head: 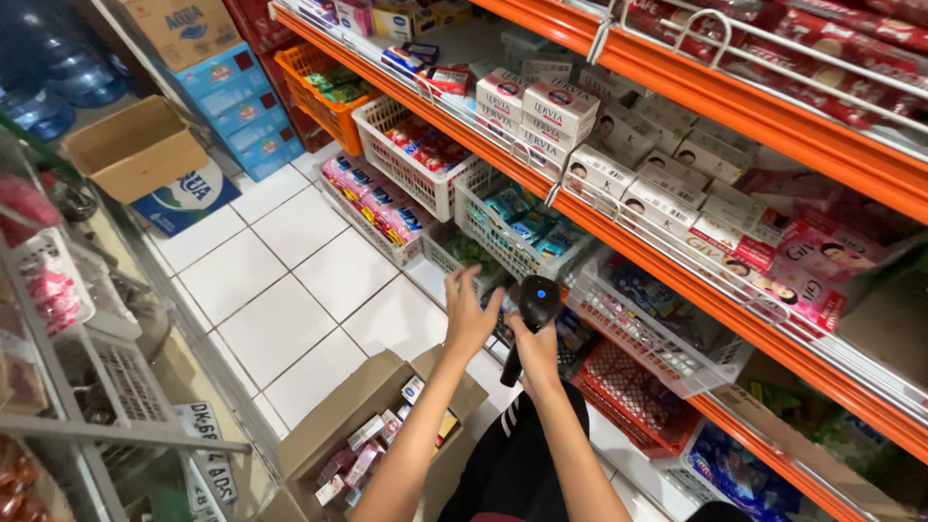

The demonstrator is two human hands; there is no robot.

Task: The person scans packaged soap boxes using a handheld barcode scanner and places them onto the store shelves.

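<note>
Head view: the person is crouching before the orange shelf rail point(677, 271); the right hand point(535, 350) is closing fully around the grip of a black handheld scanner point(535, 307), whose head, showing a small blue light, is sitting just below that rail and pointing toward it; the left hand point(468, 314) is reaching up beside the scanner, fingers spread and loosely open, gripping nothing, its fingertips coming near a white wire basket point(646, 340) hanging under the rail; whether they are touching it cannot be told; small white boxes point(541, 108) are standing stacked above the rail; an open cardboard carton point(372, 425) of small packets is lying on the white tiled floor point(290, 290), well below the rail, beside the left forearm.
</note>
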